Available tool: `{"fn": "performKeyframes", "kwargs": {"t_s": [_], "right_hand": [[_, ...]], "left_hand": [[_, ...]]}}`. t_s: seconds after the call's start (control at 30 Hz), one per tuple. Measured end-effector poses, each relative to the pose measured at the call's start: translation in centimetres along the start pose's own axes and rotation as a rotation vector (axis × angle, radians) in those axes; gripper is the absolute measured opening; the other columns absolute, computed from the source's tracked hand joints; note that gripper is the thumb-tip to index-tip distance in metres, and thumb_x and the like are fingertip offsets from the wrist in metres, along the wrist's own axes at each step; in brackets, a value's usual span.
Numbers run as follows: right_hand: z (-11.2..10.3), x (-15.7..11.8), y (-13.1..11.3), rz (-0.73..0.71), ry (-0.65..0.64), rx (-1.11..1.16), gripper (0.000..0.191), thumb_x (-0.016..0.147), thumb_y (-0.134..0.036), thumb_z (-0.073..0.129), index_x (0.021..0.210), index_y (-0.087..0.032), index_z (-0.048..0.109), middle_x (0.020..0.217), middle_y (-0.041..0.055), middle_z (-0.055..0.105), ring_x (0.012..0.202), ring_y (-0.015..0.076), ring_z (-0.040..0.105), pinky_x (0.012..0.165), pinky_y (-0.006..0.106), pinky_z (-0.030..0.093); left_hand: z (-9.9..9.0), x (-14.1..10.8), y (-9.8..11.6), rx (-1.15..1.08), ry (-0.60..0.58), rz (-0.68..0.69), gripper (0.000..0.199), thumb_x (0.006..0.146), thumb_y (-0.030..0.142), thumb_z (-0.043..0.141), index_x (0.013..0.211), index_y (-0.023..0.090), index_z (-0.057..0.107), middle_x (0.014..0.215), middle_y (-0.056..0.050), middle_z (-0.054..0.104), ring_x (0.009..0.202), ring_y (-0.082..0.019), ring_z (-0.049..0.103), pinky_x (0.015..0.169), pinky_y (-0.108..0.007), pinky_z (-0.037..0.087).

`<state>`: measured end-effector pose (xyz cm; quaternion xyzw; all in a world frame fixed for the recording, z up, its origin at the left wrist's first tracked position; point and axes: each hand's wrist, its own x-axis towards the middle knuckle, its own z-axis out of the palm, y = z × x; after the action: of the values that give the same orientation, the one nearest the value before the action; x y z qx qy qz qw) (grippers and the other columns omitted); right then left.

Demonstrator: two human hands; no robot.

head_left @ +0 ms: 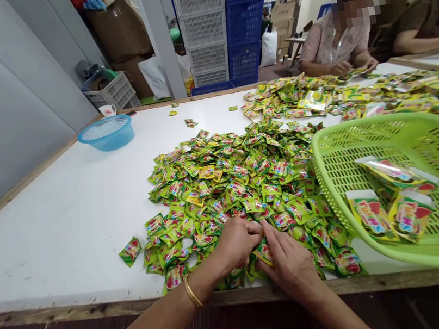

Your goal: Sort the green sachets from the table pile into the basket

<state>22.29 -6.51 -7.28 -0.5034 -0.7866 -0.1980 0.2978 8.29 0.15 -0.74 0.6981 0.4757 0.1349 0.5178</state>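
Observation:
My left hand [237, 243] and my right hand [289, 256] meet over the near edge of a big heap of small green candy packets [246, 177]. Between them is a green and yellow packet [264, 251] with a red print, partly covered by my fingers. The right hand's fingers and thumb close round it. The left fingers are pinched at its upper end, where something whitish shows; I cannot make out just what they grip. To the right, a light green plastic basket [333, 208] holds several larger yellow and green packs [371, 217] with white tops.
A blue basket [105, 135] and a white cup [107, 111] stand at the table's far left. Yellow packets [287, 96] are heaped at the back right, where a person [335, 42] works. Stacked crates [205, 29] stand behind the white table [67, 225].

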Motion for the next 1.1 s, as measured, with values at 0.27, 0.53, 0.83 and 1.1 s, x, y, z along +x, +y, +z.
{"fn": "performKeyframes", "kwargs": {"t_s": [0.27,0.53,0.83,1.1], "right_hand": [[0.1,-0.3,-0.1,0.056,0.035,0.025,0.068,0.092,-0.03,0.04,0.148,-0.004,0.013,0.124,0.0164,0.057,0.101,0.0241,0.058,0.078,0.034,0.054],[0.8,-0.3,0.3,0.033,0.091,0.01,0.071,0.092,-0.035,0.043,0.148,-0.003,0.013,0.12,0.0192,0.059,0.097,0.0241,0.061,0.074,0.035,0.055],[-3.5,3.0,2.9,0.077,0.193,-0.134,0.067,0.091,-0.031,0.041,0.148,-0.005,0.018,0.124,0.0162,0.057,0.11,0.0234,0.057,0.083,0.033,0.054],[-11.6,3.9,14.3,0.514,0.209,-0.709,0.058,0.096,-0.046,0.032,0.144,-0.014,0.032,0.119,0.0196,0.059,0.091,0.0333,0.063,0.07,0.05,0.05]], "left_hand": [[-0.4,-1.0,0.6,-0.201,-0.341,-0.056,0.027,0.082,0.034,0.036,0.086,0.015,0.056,0.041,0.005,0.047,0.033,-0.013,0.051,0.032,-0.016,0.032],[1.2,-0.1,0.4,-0.287,-0.36,-0.071,0.055,0.069,0.068,0.048,0.079,0.013,0.053,0.04,0.001,0.051,0.029,-0.011,0.047,0.028,-0.016,0.031],[-0.8,-2.0,1.0,-0.442,0.02,0.073,0.07,0.067,0.07,0.054,0.105,0.012,0.063,0.049,-0.003,0.062,0.044,-0.016,0.058,0.045,-0.024,0.047],[-3.8,-1.9,-7.8,-0.129,0.288,0.051,0.046,0.074,0.059,0.049,0.096,0.024,0.071,0.085,-0.002,0.073,0.067,-0.021,0.067,0.062,-0.032,0.055]]}}
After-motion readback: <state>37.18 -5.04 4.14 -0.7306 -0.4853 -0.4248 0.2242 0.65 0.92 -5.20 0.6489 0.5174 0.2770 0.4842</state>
